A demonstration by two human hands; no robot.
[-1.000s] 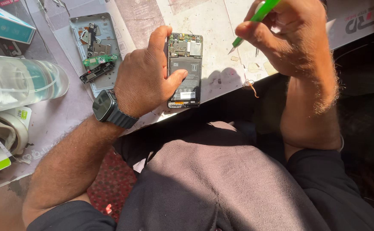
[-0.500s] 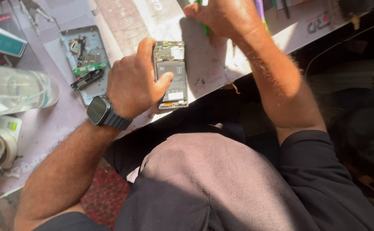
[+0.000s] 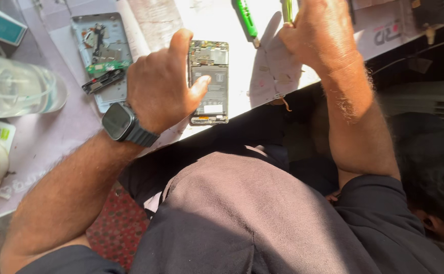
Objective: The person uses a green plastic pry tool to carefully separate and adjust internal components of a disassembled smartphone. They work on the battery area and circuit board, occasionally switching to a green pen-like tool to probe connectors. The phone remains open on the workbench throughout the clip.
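We see the opened phone [image 3: 209,81] lying near the edge of the table [image 3: 44,147], its long axis running away from us. The left hand [image 3: 161,83] clamps it, thumb on its face and fingers curled around its left edge. The right hand [image 3: 321,33], up and to the right of the phone, closes its fingers around a green tool [image 3: 287,10]; a second green tool [image 3: 245,20] lies between them. A back cover [image 3: 102,56] holding loose parts sits left.
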